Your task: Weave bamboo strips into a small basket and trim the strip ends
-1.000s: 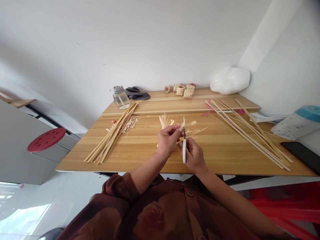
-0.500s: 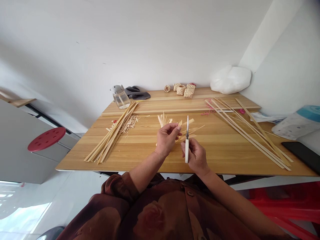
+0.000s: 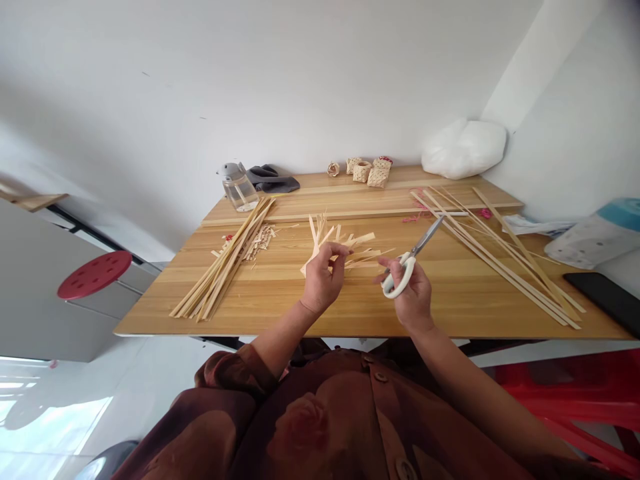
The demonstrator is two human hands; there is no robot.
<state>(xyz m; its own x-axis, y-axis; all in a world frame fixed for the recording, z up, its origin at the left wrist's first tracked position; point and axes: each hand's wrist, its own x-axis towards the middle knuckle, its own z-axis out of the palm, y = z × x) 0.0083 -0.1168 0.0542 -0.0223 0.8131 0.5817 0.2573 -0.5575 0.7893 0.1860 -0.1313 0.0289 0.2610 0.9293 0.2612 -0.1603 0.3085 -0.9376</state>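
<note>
White-handled scissors (image 3: 413, 256) are gripped in the right hand (image 3: 413, 290), blades angled toward the table's far right. The left hand (image 3: 323, 280) is curled against a fan of pale cut strips (image 3: 345, 241); whether they are held cannot be told. A long strip bundle (image 3: 220, 263) lies toward the left of the table (image 3: 280, 300), another (image 3: 500, 260) toward the right. Small woven baskets (image 3: 367, 173) stand along the far edge.

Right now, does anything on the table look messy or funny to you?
Yes, a messy heap of chopped shavings lies on the wooden table, well left of the scissors. It looks spilled because the long strips beside it lie roughly side by side.
</note>
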